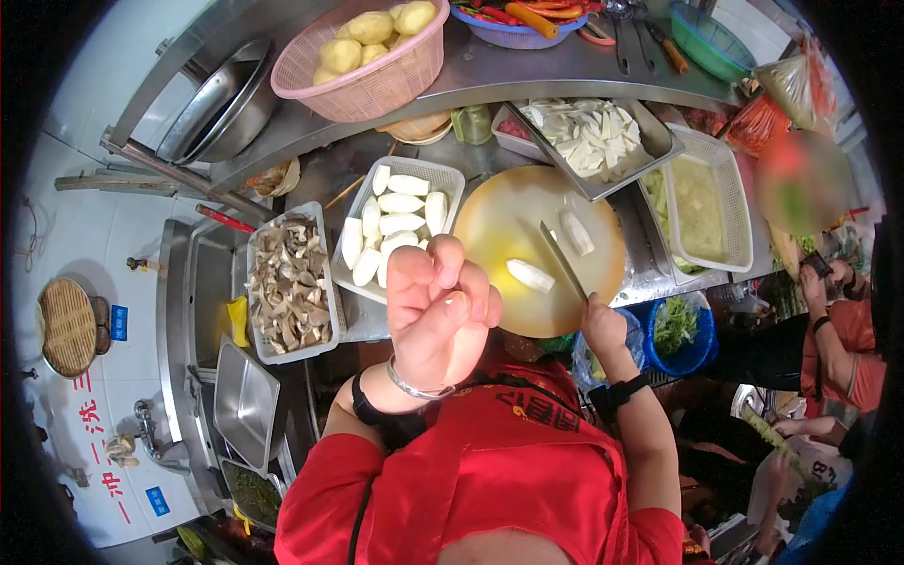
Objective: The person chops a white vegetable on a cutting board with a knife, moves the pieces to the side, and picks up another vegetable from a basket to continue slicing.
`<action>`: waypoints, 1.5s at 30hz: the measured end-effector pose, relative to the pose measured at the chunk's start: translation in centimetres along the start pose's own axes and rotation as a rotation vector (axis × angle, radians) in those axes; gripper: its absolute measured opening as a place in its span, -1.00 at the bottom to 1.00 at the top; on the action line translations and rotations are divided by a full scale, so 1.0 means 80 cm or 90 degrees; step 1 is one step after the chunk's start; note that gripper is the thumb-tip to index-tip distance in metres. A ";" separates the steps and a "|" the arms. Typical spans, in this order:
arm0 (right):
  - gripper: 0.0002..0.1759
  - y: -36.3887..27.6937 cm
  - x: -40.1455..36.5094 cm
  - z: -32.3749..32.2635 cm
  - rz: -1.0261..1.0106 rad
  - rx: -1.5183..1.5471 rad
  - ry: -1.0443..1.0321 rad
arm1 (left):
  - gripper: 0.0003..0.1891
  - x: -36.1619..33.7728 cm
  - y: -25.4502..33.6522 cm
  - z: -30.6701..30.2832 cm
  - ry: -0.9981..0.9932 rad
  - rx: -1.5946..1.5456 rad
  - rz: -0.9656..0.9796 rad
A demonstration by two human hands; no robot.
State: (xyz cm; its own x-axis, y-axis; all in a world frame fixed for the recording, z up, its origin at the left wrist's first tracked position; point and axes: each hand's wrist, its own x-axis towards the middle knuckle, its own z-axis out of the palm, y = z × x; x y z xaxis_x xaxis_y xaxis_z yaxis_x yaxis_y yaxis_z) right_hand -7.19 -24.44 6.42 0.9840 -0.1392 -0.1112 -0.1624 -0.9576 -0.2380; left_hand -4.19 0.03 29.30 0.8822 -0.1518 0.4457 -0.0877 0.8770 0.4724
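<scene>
My left hand [441, 315] is raised close to the camera, left of the round cutting board [490, 212]. Its fingers curl in towards the thumb, and whether something small is between them cannot be made out. With my right hand [605, 328] I grip a kitchen knife [562, 260] at the board's near right edge. The blade points away over the board, between two white pieces that look like king oyster mushroom: one piece [530, 275] to its left, another piece [576, 233] to its right. More such white pieces [401, 202] fill a white basket [450, 169] behind my left hand.
Torn mushrooms fill a white basket [331, 282] at left. A metal pan of white slices [593, 141] overhangs the board's far right edge, beside a white strainer basket [739, 202]. A pink basket of potatoes [358, 85] stands on the shelf above. People work at right.
</scene>
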 end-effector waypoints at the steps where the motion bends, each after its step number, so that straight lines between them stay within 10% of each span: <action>1: -0.72 0.001 0.000 0.001 -0.003 0.000 0.002 | -0.68 0.000 -0.001 -0.001 -0.001 -0.001 0.001; 12: -0.73 0.000 0.005 0.000 0.000 -0.060 -0.170 | -0.63 -0.002 -0.012 -0.003 0.130 0.008 -0.005; 45: -0.79 0.001 -0.004 0.025 -0.040 -0.080 0.051 | -0.36 0.003 -0.040 -0.005 0.061 -0.174 -0.344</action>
State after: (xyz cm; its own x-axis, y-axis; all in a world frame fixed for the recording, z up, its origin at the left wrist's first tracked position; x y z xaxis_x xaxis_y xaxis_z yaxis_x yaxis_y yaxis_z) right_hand -7.65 -24.01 4.51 0.9955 -0.0927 -0.0213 -0.0946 -0.9884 -0.1192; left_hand -3.51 -2.64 27.59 0.8075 -0.5771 0.1218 0.4941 0.7747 0.3946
